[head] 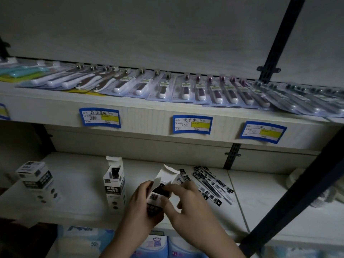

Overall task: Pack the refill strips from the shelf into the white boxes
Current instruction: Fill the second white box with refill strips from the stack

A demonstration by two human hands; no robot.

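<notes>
My left hand (143, 205) grips a white box (165, 180) with its top flaps open, tilted over the lower shelf. My right hand (183, 200) pinches at the box's open mouth, where dark refill strips show inside. A loose pile of refill strips (214, 185) lies on the shelf just right of my hands. Another white box (114, 185) stands upright to the left with its lid open and strips inside. A third, closed white box (38, 181) stands at the far left.
The upper shelf (149, 116) holds a row of packaged razors (186, 88) and carries blue price labels. A dark metal upright (297, 192) crosses at the right. White rolls sit at the far right. Packaged goods lie below the lower shelf's front edge.
</notes>
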